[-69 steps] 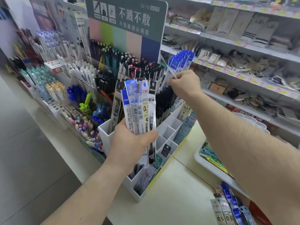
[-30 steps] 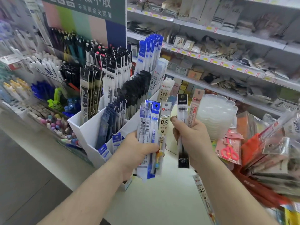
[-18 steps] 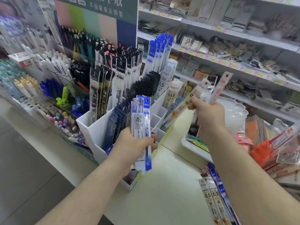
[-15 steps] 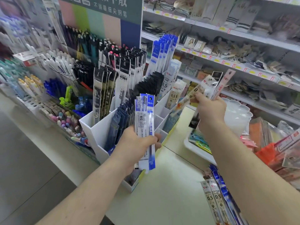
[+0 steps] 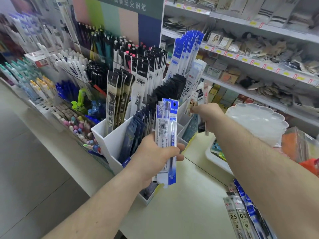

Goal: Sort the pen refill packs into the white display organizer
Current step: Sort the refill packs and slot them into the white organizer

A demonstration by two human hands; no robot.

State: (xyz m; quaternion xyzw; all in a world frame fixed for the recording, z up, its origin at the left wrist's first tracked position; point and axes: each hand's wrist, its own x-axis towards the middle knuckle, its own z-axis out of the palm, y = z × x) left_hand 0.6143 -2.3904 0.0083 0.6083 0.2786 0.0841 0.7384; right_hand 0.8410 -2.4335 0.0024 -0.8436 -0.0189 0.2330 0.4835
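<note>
Your left hand grips blue packs at 6 o'clock of the organizer; your right hand pinches refills at its 3 o'clock.

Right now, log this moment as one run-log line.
left hand: grips blue refill packs | right hand: holds mixed refill packs at white organizer right-side slots | loose packs on counter
</note>
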